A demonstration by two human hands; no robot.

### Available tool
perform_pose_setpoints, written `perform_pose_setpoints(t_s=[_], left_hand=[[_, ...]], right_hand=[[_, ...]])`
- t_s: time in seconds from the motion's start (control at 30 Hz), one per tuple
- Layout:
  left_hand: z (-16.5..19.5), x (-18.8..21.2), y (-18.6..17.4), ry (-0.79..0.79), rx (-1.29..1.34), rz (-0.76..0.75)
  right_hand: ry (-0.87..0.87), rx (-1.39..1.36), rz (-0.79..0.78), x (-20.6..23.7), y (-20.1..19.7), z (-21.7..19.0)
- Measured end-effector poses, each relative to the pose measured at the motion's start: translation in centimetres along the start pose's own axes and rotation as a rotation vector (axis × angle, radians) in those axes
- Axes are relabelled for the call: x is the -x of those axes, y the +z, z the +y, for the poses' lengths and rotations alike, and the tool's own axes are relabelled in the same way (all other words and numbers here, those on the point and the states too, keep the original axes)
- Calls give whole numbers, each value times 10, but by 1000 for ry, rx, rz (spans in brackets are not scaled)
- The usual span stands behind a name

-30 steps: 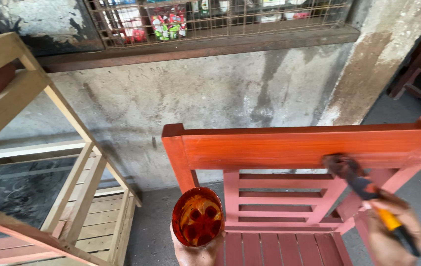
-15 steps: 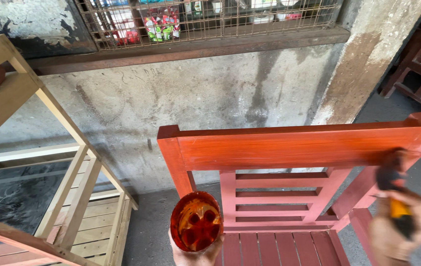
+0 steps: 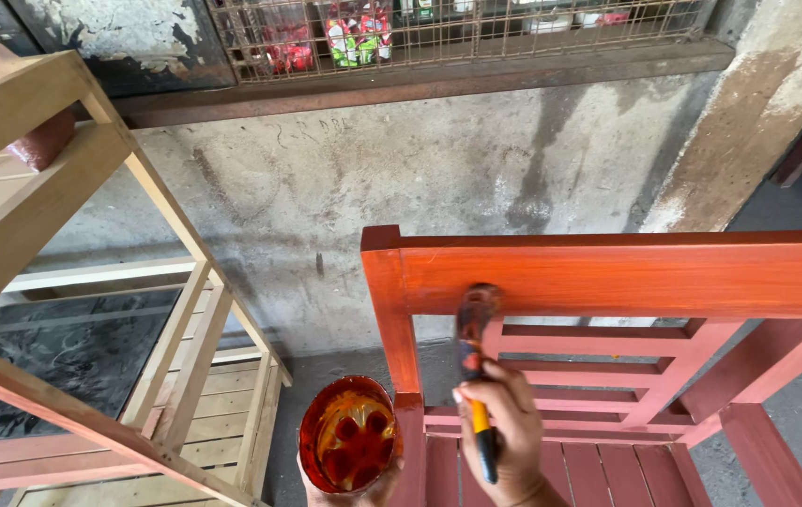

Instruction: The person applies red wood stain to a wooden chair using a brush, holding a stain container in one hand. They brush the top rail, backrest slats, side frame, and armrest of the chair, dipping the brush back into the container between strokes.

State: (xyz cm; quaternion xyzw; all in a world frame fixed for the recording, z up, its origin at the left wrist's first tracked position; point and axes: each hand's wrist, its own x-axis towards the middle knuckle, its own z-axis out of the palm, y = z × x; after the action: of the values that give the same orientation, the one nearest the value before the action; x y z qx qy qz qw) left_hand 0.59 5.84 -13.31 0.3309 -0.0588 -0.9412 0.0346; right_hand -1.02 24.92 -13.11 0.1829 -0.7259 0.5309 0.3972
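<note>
Two hands are busy in our view: our right hand (image 3: pixel 511 434) is clenched around a paintbrush (image 3: pixel 473 361), its long axis near upright, bristles pointing up onto the top rail of the red-orange wooden frame (image 3: pixel 626 277), directly above that hand. Our left hand (image 3: pixel 349 488) cups a paint-filled cup (image 3: pixel 346 435) from below, just left of the brush.
</note>
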Motion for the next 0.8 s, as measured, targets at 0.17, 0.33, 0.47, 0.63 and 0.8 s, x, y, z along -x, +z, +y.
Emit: perform_pose_setpoints(t_s=[0.17,0.33,0.47,0.63,0.8], left_hand=[[6,0,-2,12,2,2],[-7,0,1,3,-19,-11],[-33,2,5,-30,-61,-38],[-80,4,14,-79,-116,-73],[-124,11,19,-118,-159,-91]], right_hand=[[19,-87,-220,-1,20,-10],[9,-70,18,-13,-21,4],[135,131,113,-12,-110,39],[210,307,237,-9,-224,87],[256,479,426,-8,-318,115]])
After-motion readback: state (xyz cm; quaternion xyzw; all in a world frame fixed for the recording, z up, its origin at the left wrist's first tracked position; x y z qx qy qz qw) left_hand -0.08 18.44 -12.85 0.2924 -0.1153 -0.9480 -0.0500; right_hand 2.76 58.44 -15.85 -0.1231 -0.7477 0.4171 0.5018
